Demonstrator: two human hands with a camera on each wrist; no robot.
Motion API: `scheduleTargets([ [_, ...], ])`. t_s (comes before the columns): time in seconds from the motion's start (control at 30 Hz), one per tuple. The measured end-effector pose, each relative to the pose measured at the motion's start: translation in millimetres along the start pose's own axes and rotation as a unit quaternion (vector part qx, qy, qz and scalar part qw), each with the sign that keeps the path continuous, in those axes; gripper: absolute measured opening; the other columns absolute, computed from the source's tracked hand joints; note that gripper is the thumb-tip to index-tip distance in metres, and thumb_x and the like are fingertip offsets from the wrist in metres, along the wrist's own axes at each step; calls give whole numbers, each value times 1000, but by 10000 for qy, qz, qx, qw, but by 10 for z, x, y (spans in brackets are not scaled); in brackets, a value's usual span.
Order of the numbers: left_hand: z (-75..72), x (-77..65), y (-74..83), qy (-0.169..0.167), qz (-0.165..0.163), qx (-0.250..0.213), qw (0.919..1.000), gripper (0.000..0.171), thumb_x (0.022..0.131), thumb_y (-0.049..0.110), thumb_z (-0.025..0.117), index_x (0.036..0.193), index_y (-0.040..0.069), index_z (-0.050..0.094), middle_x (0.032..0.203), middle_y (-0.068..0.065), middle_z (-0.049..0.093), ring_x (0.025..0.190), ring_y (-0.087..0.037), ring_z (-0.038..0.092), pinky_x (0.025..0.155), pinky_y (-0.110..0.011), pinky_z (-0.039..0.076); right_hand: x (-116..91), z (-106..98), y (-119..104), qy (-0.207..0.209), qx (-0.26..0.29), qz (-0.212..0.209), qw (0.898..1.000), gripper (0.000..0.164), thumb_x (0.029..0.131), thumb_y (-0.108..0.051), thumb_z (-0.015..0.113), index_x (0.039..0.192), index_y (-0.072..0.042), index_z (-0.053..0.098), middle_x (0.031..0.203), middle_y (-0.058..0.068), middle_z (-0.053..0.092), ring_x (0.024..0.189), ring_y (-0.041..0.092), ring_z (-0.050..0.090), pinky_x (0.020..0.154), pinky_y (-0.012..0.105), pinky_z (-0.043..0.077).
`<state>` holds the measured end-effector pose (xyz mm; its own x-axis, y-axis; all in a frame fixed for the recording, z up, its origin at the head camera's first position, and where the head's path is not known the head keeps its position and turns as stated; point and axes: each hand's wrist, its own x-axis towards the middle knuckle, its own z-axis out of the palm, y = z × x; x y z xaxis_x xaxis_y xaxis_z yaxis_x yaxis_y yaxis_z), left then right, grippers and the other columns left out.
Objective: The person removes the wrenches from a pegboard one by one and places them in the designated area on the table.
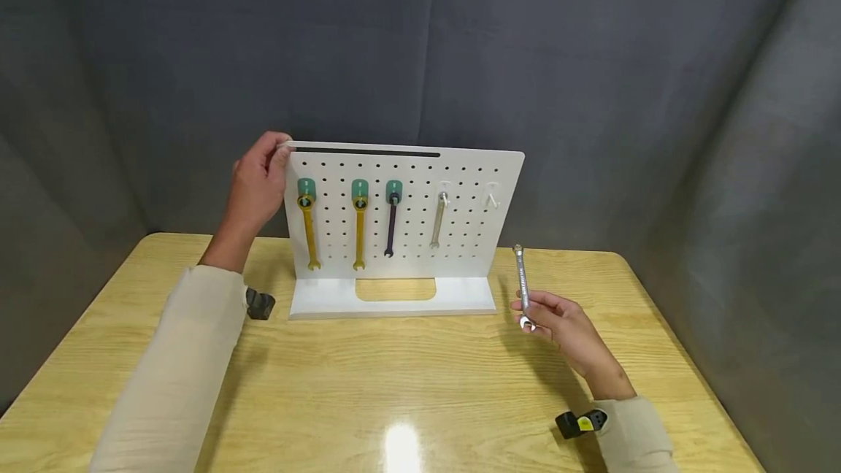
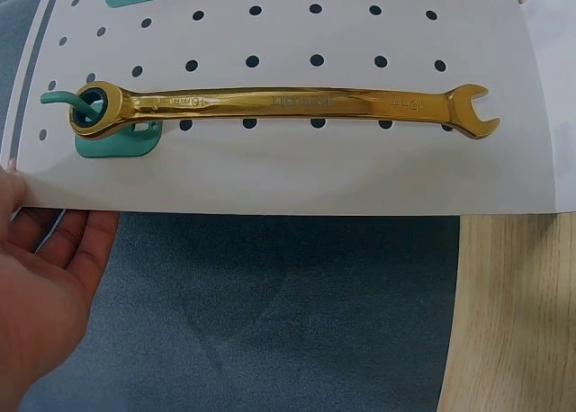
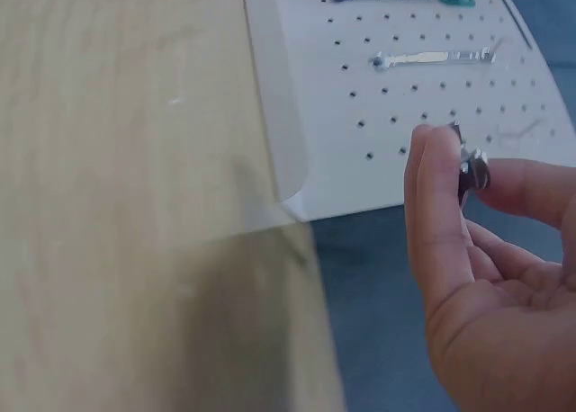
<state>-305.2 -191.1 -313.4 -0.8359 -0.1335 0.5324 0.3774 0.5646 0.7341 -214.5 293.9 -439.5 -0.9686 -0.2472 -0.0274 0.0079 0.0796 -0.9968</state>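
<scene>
A white pegboard point(image 1: 420, 267) stands upright on its base. My left hand point(image 1: 258, 185) grips its upper left corner, thumb in front and fingers behind the edge. To the right of the board, my right hand point(image 1: 563, 331) pinches a silver combination wrench point(image 1: 522, 279) near its open end, ring end up. The right wrist view shows this wrench point(image 3: 474, 173) nearly end-on between thumb and fingers. Two gold wrenches point(image 1: 310, 232) and a purple wrench point(image 1: 391, 228) hang from green hooks. Another silver wrench point(image 1: 438, 223) hangs from a clear hook.
A clear hook point(image 1: 491, 199) at the board's right side holds nothing. The board's base point(image 1: 328, 299), with a cutout, lies on the wooden table point(image 1: 368, 378). Grey curtains point(image 1: 591, 93) rise behind the table and at its sides.
</scene>
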Motion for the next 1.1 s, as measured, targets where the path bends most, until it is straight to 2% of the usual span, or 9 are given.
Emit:
scheduleTargets([
  [0.1,3,4,18,7,-59,-9,10000,30,112,25,46,132,7,60,121,-17,65,102,-30,56,86,-48,44,-10,-62,61,-131,200,106,9997,50,108,-12,57,141,21,40,127,22,66,105,24,70,85,30,56],
  [0.27,20,0,17,-7,-95,-65,9999,30,112,27,46,131,9,60,122,-16,65,104,-30,56,88,-50,44,-27,-108,189,-263,374,417,9981,52,108,-10,55,144,22,35,125,21,66,103,20,70,81,27,56],
  [0.43,23,-3,1,-13,-140,-58,9999,30,112,27,46,131,9,59,121,-17,63,104,-30,55,88,-49,44,-29,-121,259,-476,532,758,9946,54,108,-8,54,145,23,30,126,20,66,102,18,70,83,26,56],
  [0.73,22,2,-20,3,-124,-43,9999,28,112,26,45,130,8,59,125,-17,64,108,-32,57,91,-52,45,-22,-149,297,-825,881,820,9893,51,109,-5,48,147,23,26,134,25,61,112,24,69,92,33,53],
  [0.8,26,0,-21,-8,-110,-38,9999,28,112,26,45,130,8,58,124,-17,64,108,-32,57,91,-52,45,-18,-161,317,-768,953,882,9885,51,110,-5,47,148,22,26,134,25,61,114,25,68,93,35,53],
  [0.97,27,0,-13,7,-52,-84,10000,29,112,27,45,129,7,59,124,-17,64,107,-32,57,90,-52,45,-13,-190,348,-329,975,918,9904,49,109,-7,49,147,20,34,133,25,62,116,23,67,95,35,51],
  [1.1,24,-4,-9,14,-82,-70,9999,30,112,27,45,129,7,58,122,-18,64,105,-32,56,88,-51,44,-52,-190,330,-60,691,818,9942,48,109,-7,51,147,18,36,135,29,59,116,22,67,95,34,51],
])
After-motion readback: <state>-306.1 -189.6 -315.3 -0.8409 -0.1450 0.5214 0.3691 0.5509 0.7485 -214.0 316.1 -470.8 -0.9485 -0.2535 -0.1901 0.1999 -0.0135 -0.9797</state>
